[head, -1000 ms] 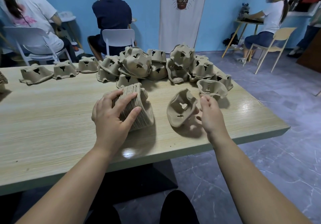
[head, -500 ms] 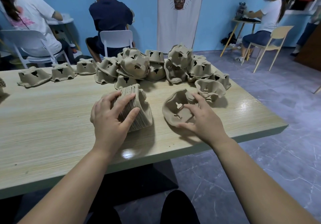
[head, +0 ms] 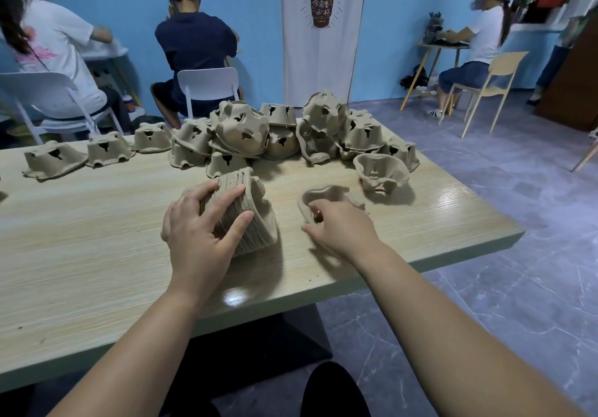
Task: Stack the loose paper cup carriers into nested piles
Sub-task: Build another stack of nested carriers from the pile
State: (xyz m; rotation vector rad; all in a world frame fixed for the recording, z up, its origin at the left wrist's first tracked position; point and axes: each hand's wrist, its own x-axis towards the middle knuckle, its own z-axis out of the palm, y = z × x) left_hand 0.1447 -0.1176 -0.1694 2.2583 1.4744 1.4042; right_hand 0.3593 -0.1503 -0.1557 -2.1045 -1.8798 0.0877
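A nested pile of brown paper cup carriers [head: 255, 222] lies tilted on the wooden table [head: 97, 254]. My left hand [head: 197, 232] grips its near side, fingers curled over the ribbed edges. To the right, one loose carrier [head: 326, 194] lies open side up. My right hand [head: 339, 225] curls over its near rim, fingers inside the cup hollow. Another loose carrier [head: 380, 170] sits open side up just behind. A heap of loose carriers [head: 291, 131] fills the far middle of the table.
Three single carriers [head: 106, 151] stand upside down in a row at the far left. The table's right edge [head: 504, 232] is near my right hand. People sit on chairs [head: 207, 89] behind the table, backs turned. Grey floor lies to the right.
My right hand moved from the carrier's far rim down over its near side and took hold of it; the carrier tipped flatter and nearer. My left hand stayed on the pile.
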